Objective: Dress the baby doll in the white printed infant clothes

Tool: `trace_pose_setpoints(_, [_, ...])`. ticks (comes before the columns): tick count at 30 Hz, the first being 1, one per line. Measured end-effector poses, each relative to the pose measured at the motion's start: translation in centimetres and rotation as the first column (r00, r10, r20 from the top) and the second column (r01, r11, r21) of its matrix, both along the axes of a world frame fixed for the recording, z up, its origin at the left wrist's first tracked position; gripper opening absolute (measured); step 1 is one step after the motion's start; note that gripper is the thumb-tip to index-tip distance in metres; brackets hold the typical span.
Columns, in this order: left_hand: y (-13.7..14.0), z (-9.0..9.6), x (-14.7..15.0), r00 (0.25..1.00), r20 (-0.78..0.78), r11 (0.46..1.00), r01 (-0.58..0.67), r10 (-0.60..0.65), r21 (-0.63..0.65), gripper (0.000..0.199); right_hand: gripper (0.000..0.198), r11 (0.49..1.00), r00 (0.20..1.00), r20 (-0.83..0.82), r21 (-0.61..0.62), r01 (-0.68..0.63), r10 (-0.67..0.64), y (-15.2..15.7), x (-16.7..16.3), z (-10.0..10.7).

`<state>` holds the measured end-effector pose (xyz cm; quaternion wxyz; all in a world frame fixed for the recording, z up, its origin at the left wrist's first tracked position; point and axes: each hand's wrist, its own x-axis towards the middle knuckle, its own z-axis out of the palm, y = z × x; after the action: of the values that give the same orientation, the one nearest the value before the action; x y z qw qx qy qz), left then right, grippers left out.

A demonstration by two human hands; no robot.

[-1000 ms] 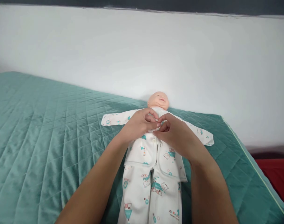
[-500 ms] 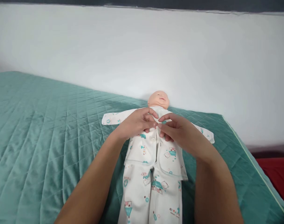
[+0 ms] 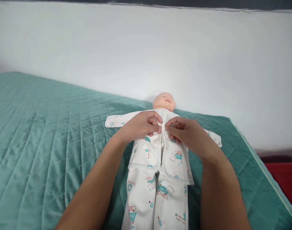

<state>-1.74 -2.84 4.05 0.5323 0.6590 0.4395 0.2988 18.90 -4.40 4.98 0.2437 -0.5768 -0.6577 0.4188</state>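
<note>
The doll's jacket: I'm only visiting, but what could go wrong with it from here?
The small pale button sits between the left hand and the right hand, so it might slip from their grasp. Below them, the front of the jacket gapes, so its two sides could end up uneven. A hard tug might also shift the doll, which lies on the green quilted cover.

And on the left, a bare, smooth left forearm (image 3: pixel 94 180), broad at the near end, narrowing to a slim wrist (image 3: pixel 120 137), then a bare left hand (image 3: pixel 138 126) with slender fingers (image 3: pixel 152 128)! Across on the right, a bare right forearm (image 3: pixel 220 188), thick nearest us, tapering into a bare, slim-fingered right hand (image 3: pixel 189 132).
</note>
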Motion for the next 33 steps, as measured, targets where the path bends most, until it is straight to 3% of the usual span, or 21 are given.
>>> trace_pose_setpoints(7, [-0.3, 0.3, -0.3, 1.0, 0.006, 1.0, 0.005, -0.005, 0.012, 0.017, 0.019, 1.0, 1.0, 0.014, 0.022, -0.015, 0.015, -0.2, 0.3, 0.5])
trace_pose_setpoints(11, [-0.4, 0.8, -0.9, 0.994, -0.057, 0.995, 0.096, -0.094, 0.037, 0.013, 0.037, 0.999, 0.975, 0.219, 0.036, -0.029, 0.02, -1.2, 0.4, 1.4])
trace_pose_setpoints(14, [-0.5, 1.2, -1.2, 0.968, -0.137, 0.974, 0.22, -0.211, 0.055, 0.015, 0.044, 0.995, 0.921, 0.378, -0.006, -0.098, 0.093, -2.4, 0.0, 1.7])
trace_pose_setpoints(18, [-0.8, 1.6, -1.1, 0.923, -0.257, 0.948, 0.312, -0.286, 0.065, 0.011, 0.04, 0.986, 0.817, 0.561, 0.008, -0.165, 0.133, -3.5, -1.5, 1.4])
trace_pose_setpoints(23, [-1.2, 1.5, -0.4, 0.901, -0.346, 0.944, 0.313, -0.262, 0.1, 0.009, 0.032, 0.984, 0.733, 0.674, 0.056, -0.17, 0.088, -3.8, -2.8, 1.4])
trace_pose_setpoints(33, [-0.7, 1.1, -1.3, 0.894, -0.286, 0.906, 0.397, -0.345, 0.145, 0.013, 0.034, 0.979, 0.705, 0.707, 0.106, -0.174, 0.048, -3.9, -3.4, 1.4])
